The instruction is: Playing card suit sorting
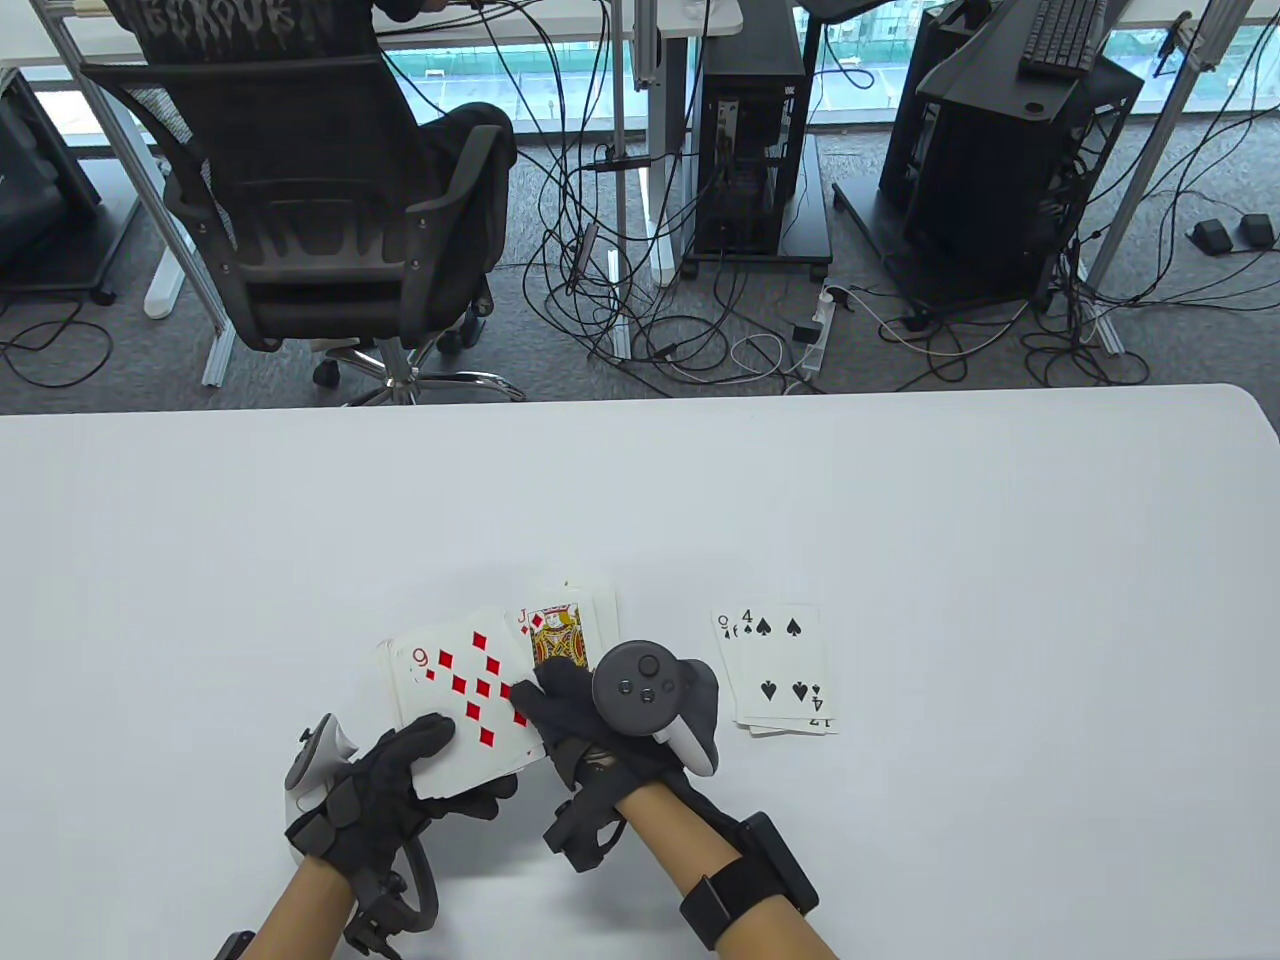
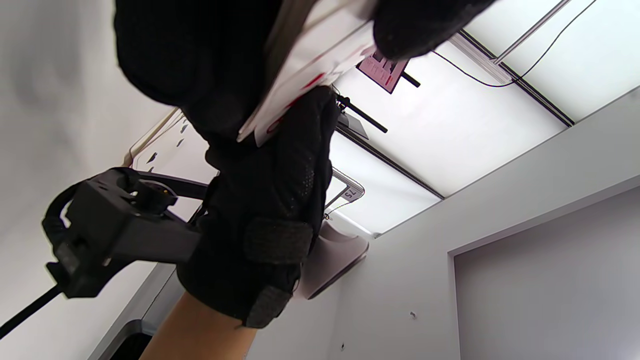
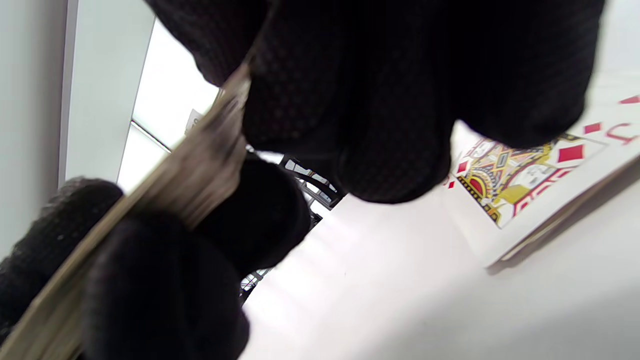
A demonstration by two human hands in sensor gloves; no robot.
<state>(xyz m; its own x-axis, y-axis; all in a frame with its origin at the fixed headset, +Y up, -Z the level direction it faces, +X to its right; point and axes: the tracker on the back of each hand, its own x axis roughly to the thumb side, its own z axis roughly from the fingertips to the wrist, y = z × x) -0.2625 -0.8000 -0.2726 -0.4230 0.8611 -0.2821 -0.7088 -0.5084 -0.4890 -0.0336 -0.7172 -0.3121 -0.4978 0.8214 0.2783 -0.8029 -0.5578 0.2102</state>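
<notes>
My left hand [image 1: 450,770] holds a face-up deck [image 1: 440,720], thumb on top and fingers curled under its near edge. The top card is the nine of diamonds [image 1: 465,680]. My right hand [image 1: 545,705] pinches the right edge of that nine, just left of its tracker [image 1: 645,690]. Behind the right fingers, a jack of diamonds [image 1: 555,625] tops a small pile on the table. The right wrist view shows the jack [image 3: 525,175] flat and the deck's blurred edge [image 3: 200,165] between gloved fingers. A spade pile topped by the four of spades [image 1: 785,670] lies to the right, with a queen [image 1: 722,628] peeking out.
The white table [image 1: 900,520] stretches wide behind and beside the cards; its far edge runs across the middle of the table view. Beyond it stand an office chair [image 1: 330,220] with a seated person, computer towers [image 1: 760,150] and floor cables.
</notes>
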